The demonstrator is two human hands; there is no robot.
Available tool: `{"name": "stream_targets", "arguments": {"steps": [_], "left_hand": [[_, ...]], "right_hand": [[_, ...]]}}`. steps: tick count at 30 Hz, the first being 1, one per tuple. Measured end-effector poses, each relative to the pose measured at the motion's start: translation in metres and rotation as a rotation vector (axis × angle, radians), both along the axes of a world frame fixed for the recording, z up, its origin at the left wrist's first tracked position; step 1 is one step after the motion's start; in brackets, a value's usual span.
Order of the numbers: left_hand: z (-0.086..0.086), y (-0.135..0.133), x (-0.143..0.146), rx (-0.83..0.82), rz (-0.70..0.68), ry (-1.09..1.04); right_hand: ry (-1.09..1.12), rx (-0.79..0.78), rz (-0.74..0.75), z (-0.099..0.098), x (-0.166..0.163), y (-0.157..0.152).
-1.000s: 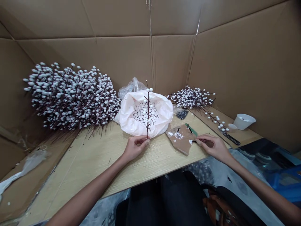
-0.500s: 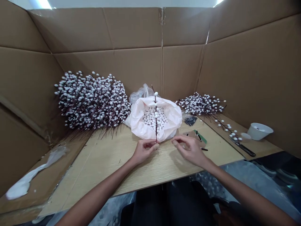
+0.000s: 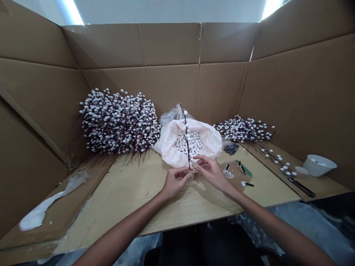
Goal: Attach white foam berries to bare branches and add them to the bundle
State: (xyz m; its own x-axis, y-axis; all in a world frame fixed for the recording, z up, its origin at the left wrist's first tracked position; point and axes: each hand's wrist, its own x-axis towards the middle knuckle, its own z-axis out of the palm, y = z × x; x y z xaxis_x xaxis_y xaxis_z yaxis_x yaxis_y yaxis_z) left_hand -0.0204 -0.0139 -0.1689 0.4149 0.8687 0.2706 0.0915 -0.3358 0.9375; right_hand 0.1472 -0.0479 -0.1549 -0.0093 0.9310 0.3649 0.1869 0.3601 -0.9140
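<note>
My left hand [image 3: 175,181] pinches the lower end of a thin dark twig [image 3: 187,142] and holds it upright; a few white buds sit on its upper part. My right hand [image 3: 211,171] is closed in a pinch against the twig just above my left fingers, holding a small white bud at the stem. Behind both hands a pale plastic bag [image 3: 206,146] lies open, full of loose white buds [image 3: 191,142]. Both hands hover over the light wooden tabletop [image 3: 133,195].
A big heap of finished white-budded twigs [image 3: 120,122] lies at the back left, a smaller heap [image 3: 244,129] at the back right. A cardboard scrap with glue dabs [image 3: 234,171], a white bowl [image 3: 318,164] and a dark tool [image 3: 301,187] lie to the right. Cardboard walls surround the table.
My right hand left the cardboard scrap on the right and came across to the twig. The left hand kept hold of the twig. The camera tilted up a little.
</note>
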Motion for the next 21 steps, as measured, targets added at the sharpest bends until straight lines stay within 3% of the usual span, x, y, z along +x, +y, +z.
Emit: {"name": "stream_targets", "arguments": {"steps": [7,14,17,21], "left_hand": [[0.003,0.000,0.001,0.073,0.011,0.022],[0.013,0.007,-0.005,0.036,-0.008,0.071],[0.025,0.013,-0.009,-0.052,0.014,-0.026],[0.040,0.020,-0.009,-0.300,-0.028,-0.260]], "right_hand": [[-0.067,0.046,0.020,-0.002,-0.010,0.008],[0.090,-0.015,0.040,-0.007,-0.011,0.015],[0.146,-0.058,0.101,-0.004,-0.010,0.016],[0.188,-0.096,0.144,0.001,-0.013,0.016]]}}
